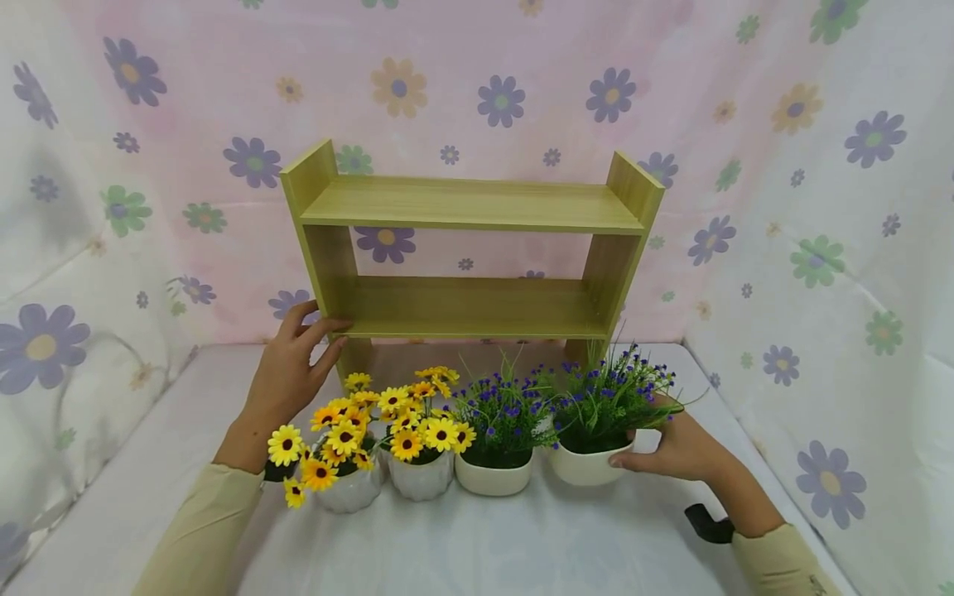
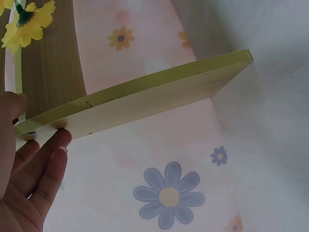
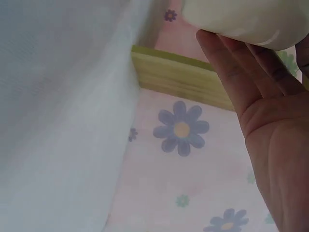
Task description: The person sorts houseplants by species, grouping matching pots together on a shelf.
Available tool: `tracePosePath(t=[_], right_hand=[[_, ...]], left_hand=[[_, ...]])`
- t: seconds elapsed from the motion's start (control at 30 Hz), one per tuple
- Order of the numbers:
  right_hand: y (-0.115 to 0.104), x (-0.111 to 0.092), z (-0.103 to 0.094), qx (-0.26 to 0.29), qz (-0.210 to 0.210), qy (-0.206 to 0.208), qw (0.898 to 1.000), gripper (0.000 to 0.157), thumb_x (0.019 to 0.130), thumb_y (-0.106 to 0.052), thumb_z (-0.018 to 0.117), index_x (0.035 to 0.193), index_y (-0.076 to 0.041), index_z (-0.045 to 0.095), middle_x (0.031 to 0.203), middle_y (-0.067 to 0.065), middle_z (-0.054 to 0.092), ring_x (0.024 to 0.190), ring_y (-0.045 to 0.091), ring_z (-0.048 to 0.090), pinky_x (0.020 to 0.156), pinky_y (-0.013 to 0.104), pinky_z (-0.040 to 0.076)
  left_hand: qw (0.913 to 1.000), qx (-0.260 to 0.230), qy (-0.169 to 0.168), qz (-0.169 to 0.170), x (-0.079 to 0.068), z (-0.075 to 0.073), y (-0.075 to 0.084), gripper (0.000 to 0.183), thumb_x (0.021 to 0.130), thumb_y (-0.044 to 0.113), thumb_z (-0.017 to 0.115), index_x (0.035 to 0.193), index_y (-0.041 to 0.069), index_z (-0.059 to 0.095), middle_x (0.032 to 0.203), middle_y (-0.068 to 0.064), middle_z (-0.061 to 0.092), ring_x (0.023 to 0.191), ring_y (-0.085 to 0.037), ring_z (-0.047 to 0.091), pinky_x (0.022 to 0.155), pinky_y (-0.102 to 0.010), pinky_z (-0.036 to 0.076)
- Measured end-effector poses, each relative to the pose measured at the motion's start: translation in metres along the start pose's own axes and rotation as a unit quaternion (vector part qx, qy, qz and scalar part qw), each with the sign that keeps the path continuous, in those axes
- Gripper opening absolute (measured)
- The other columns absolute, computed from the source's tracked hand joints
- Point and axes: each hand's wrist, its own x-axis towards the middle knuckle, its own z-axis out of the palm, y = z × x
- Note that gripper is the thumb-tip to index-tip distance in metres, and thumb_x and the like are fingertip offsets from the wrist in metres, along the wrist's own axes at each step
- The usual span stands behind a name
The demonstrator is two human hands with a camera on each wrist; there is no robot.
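Note:
My left hand grips the left side panel of a small two-tier wooden shelf at the height of its lower board. In the left wrist view, the fingers lie against the panel's outer face, with the thumb round by its front edge. My right hand holds a white oval pot of purple flowers by its right side, thumb in front. Seen from the right wrist, the fingers lie along the smooth pot wall. This pot is the rightmost in a row before the shelf.
Left of the held pot stands a similar white pot with purple flowers. Two pale ribbed pots of yellow daisies stand farther left, near my left forearm. A white cloth covers the table. Flower-patterned curtains hang behind and on both sides.

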Motion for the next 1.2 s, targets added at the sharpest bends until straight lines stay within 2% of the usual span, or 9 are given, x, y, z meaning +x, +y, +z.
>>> tracePosePath(t=[0.13, 0.33, 0.43, 0.5, 0.67, 0.7, 0.9, 1.07, 1.2], right_hand=[[-0.002, -0.001, -0.011, 0.002, 0.009, 0.018, 1.0, 0.05, 0.073, -0.028, 0.091, 0.109, -0.026, 0.056, 0.086, -0.015, 0.06, 0.081, 0.005, 0.057, 0.066, 0.027, 0.048], [-0.011, 0.005, -0.029, 0.037, -0.03, 0.046, 0.998, 0.054, 0.071, -0.011, 0.091, 0.112, -0.019, 0.056, 0.086, -0.008, 0.061, 0.08, 0.01, 0.061, 0.071, 0.024, 0.051], [-0.02, 0.012, -0.041, 0.021, -0.041, 0.065, 0.997, 0.057, 0.069, -0.007, 0.091, 0.113, -0.018, 0.057, 0.085, -0.009, 0.062, 0.078, 0.009, 0.061, 0.07, 0.022, 0.05], [-0.027, 0.017, -0.05, 0.025, -0.042, 0.075, 0.996, 0.063, 0.068, -0.002, 0.091, 0.119, -0.017, 0.057, 0.092, -0.01, 0.063, 0.083, 0.007, 0.061, 0.072, 0.019, 0.05], [-0.045, 0.04, -0.078, 0.047, -0.084, 0.087, 0.992, 0.082, 0.06, 0.011, 0.09, 0.131, -0.007, 0.053, 0.108, -0.005, 0.061, 0.095, 0.007, 0.06, 0.082, 0.014, 0.052], [-0.049, 0.045, -0.084, 0.047, -0.097, 0.09, 0.99, 0.076, 0.059, 0.012, 0.09, 0.124, -0.006, 0.056, 0.101, -0.004, 0.061, 0.089, 0.008, 0.059, 0.079, 0.014, 0.052], [-0.081, 0.073, -0.126, 0.072, -0.136, 0.098, 0.983, 0.073, 0.056, 0.02, 0.086, 0.12, 0.001, 0.057, 0.09, 0.004, 0.061, 0.083, 0.015, 0.058, 0.082, 0.016, 0.053], [-0.1, 0.094, -0.154, 0.075, -0.145, 0.103, 0.981, 0.066, 0.06, 0.021, 0.084, 0.119, 0.002, 0.06, 0.088, 0.009, 0.063, 0.081, 0.018, 0.058, 0.087, 0.017, 0.053], [-0.112, 0.112, -0.171, 0.13, -0.144, 0.105, 0.975, 0.061, 0.065, 0.021, 0.081, 0.119, 0.001, 0.061, 0.093, 0.01, 0.064, 0.081, 0.02, 0.057, 0.087, 0.017, 0.052]], left_hand=[[1.0, -0.004, -0.002, -0.001, 0.0, 0.0, 0.0, 0.031, 0.09, 0.014, 0.075, 0.121, 0.017, 0.069, 0.141, -0.018, 0.046, 0.104, -0.041, 0.066, 0.081, -0.054, 0.058], [0.9999, -0.011, -0.004, -0.004, -0.001, 0.0, 0.002, 0.031, 0.09, 0.012, 0.076, 0.12, 0.017, 0.069, 0.14, -0.017, 0.047, 0.105, -0.04, 0.065, 0.082, -0.054, 0.058], [0.9999, -0.013, -0.007, -0.009, -0.002, 0.0, 0.002, 0.031, 0.09, 0.012, 0.076, 0.12, 0.017, 0.069, 0.14, -0.017, 0.046, 0.105, -0.04, 0.065, 0.082, -0.055, 0.058], [0.9998, -0.014, -0.008, -0.012, -0.002, 0.0, 0.003, 0.031, 0.09, 0.011, 0.075, 0.12, 0.017, 0.069, 0.141, -0.018, 0.046, 0.105, -0.041, 0.065, 0.082, -0.055, 0.057], [0.9999, -0.004, -0.005, -0.015, -0.002, 0.0, 0.003, 0.03, 0.09, 0.012, 0.075, 0.119, 0.018, 0.07, 0.14, -0.019, 0.046, 0.104, -0.042, 0.065, 0.081, -0.057, 0.057], [0.9999, -0.002, -0.005, -0.015, -0.001, 0.0, 0.002, 0.03, 0.09, 0.013, 0.075, 0.119, 0.018, 0.07, 0.14, -0.019, 0.046, 0.104, -0.042, 0.065, 0.081, -0.057, 0.057], [0.9999, -0.005, -0.006, -0.015, 0.0, 0.0, 0.0, 0.029, 0.092, 0.014, 0.074, 0.12, 0.017, 0.069, 0.141, -0.018, 0.046, 0.106, -0.041, 0.064, 0.083, -0.057, 0.056], [0.9998, -0.004, -0.007, -0.016, 0.0, 0.001, -0.001, 0.03, 0.092, 0.014, 0.074, 0.121, 0.018, 0.069, 0.14, -0.018, 0.046, 0.11, -0.041, 0.06, 0.084, -0.058, 0.056], [0.9999, -0.001, -0.006, -0.015, -0.001, 0.001, -0.001, 0.032, 0.091, 0.013, 0.074, 0.123, 0.016, 0.068, 0.14, -0.018, 0.047, 0.114, -0.041, 0.057, 0.085, -0.059, 0.055]])
